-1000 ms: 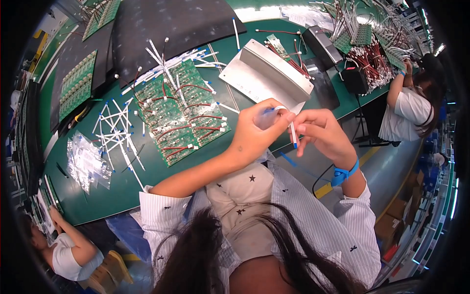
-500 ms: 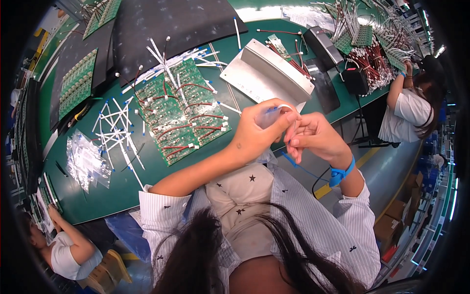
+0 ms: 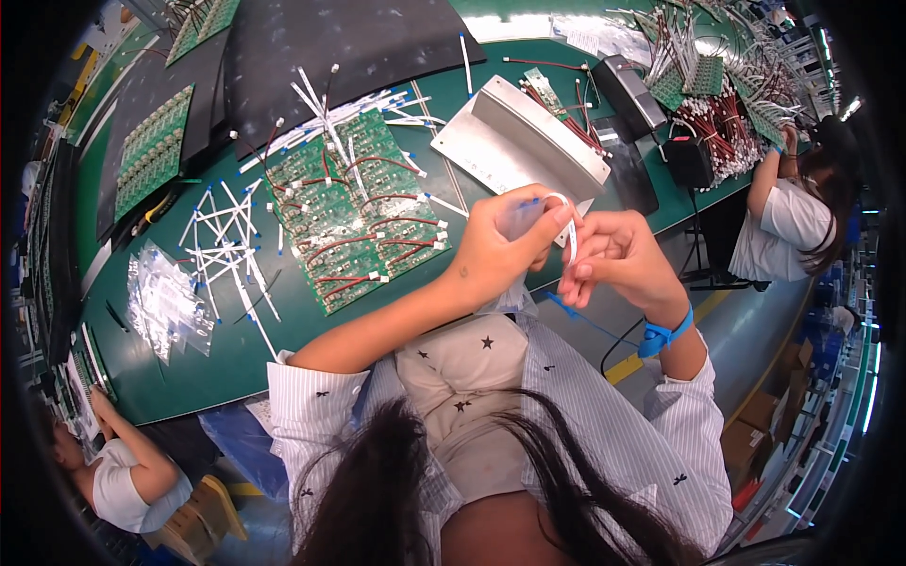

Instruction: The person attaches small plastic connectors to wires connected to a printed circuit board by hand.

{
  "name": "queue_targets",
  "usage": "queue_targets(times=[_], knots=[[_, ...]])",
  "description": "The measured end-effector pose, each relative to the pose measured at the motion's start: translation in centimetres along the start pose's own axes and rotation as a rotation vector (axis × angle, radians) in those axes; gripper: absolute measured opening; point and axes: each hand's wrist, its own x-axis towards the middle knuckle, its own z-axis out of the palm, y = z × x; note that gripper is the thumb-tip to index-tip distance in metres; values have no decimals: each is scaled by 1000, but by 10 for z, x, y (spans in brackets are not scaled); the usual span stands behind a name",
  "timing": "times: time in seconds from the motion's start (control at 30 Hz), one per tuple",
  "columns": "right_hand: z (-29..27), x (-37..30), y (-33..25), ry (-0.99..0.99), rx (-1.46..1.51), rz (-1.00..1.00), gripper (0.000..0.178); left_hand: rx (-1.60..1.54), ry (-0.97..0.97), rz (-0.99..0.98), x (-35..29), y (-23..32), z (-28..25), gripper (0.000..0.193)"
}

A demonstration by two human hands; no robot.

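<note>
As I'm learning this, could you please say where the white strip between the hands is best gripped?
Probably pinch the white strip low on its flat faces, coming from the right: it arches from the left hand and drops toward the right hand.

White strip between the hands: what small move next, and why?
Probably steady the lower end of the white strip with the right hand: the strip arches out of the left hand and curves down to the right, whose hold on it is unclear.
</note>
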Motion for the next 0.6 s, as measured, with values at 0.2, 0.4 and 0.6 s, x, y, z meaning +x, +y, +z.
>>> queue_targets(times=[0.2, 0.4, 0.6], knots=[[3, -2, -3, 21, -35, -15, 6, 71, 52, 27, 0, 0, 2, 20], [-4, -14, -7, -259, 9, -208, 10, 114, 41, 45, 1, -2, 3, 20], [-41, -19, -38, -426, 585, -690, 15, 12, 11, -76, 0, -16, -4, 23]])
